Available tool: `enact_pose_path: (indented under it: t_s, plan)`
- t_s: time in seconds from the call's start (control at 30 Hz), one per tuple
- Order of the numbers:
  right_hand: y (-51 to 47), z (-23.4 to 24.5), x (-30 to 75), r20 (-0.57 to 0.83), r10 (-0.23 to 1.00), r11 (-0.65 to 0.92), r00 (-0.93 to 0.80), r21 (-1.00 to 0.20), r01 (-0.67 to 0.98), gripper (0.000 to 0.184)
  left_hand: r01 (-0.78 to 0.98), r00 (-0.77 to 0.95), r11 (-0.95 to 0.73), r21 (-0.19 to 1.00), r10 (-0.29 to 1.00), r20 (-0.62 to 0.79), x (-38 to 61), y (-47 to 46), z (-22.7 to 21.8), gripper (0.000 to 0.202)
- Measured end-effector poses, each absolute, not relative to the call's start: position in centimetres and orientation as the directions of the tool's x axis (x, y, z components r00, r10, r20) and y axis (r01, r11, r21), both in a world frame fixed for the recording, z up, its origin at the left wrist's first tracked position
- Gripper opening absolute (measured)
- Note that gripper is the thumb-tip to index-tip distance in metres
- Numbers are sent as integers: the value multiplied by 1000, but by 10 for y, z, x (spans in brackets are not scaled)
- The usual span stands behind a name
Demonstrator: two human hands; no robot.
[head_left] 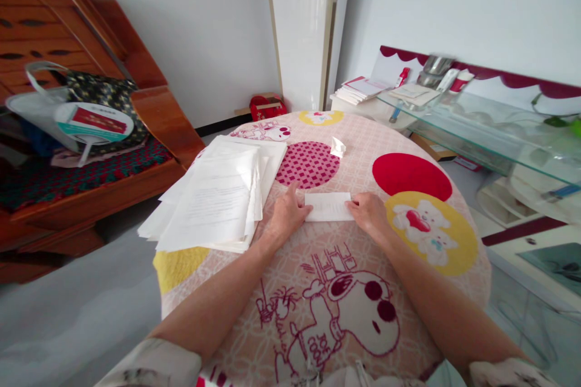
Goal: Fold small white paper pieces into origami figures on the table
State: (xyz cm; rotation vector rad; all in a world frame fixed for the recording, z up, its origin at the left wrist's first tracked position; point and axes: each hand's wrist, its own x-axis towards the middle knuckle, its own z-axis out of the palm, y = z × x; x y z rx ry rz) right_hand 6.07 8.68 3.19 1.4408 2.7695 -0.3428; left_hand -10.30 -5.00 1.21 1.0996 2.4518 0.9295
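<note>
Folded paper [328, 207] lies nine-to-three, right hand [368, 211] pinching its three-o'clock end, left hand [289, 213] touching the nine-o'clock end, grip undetermined.

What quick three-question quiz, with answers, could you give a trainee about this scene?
1. What lies between the left hand and the right hand, touched by both?
2. True or false, about the loose pile of white paper sheets: it lies to the right of the right hand.
3. Where does the small crumpled white piece rest?
A) Brown wooden seat
B) Pink patterned tablecloth
C) Clear glass shelf

Key:
1. A narrow white paper rectangle, one hand at each end.
2. False: it lies to the left of the left hand.
3. B.
</note>
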Motion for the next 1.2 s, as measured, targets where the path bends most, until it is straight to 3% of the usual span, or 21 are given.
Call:
enact_pose_path:
  t_s: [0.33,0.63,0.83,0.97,1.2]
  plan:
    - [88,31,60,-108,813,548,-572,-190,815,32,569,-659,505,650,752,-6,-104,-49,12,67]
    - [90,30,61,-99,806,557,-584,-205,804,32,682,-593,465,564,804,55,-103,-49,10,56]
    - [91,28,61,-87,804,559,-588,-226,798,33,805,-364,140,576,884,293,-109,-47,2,48]
    - [91,28,61,-99,805,554,-585,-228,801,33,809,-165,-27,588,949,269,-113,-45,-4,40]
    - [89,30,60,-105,811,541,-575,-237,807,32,871,-32,-100,481,965,259,-110,-50,-4,33]
